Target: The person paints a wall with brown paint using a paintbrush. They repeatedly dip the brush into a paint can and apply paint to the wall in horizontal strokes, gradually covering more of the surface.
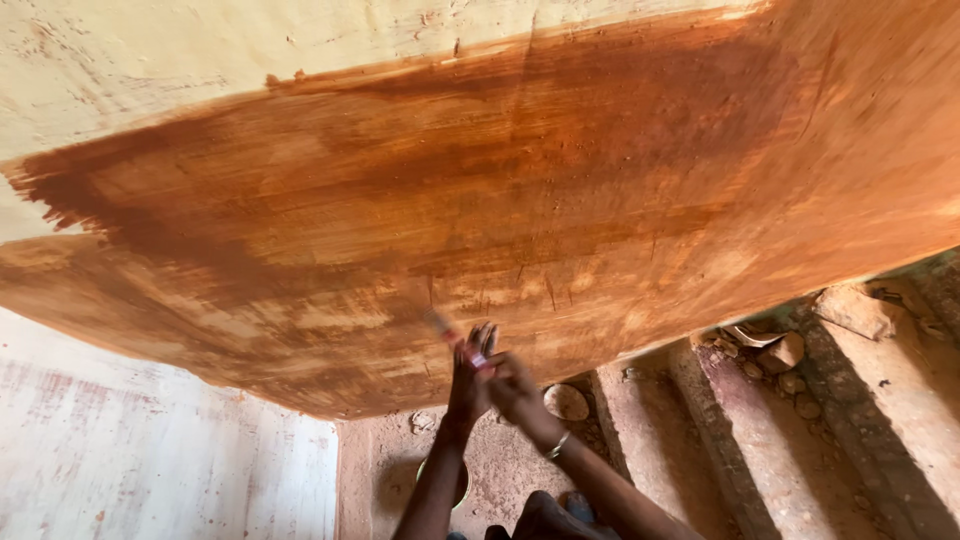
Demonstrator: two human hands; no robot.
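Where the two hands meet low against the wall [560, 190], both close on a brush [452, 338]: the left hand [467, 385] wraps the handle, the right hand [513, 388] clamps beside it. The brush looks light and stiff, its bristles soft and likely wet with slippery rust-brown paint [420, 170]; the dry handle seems the place to hold.

Single head-worn view only, with no second view to overlap. Faces forward and down along a broad orange-brown painted wall surface [520, 200], close enough to fill most of the frame. Takes in both raised hands low at centre and reddish dirt ground [500, 470] below.
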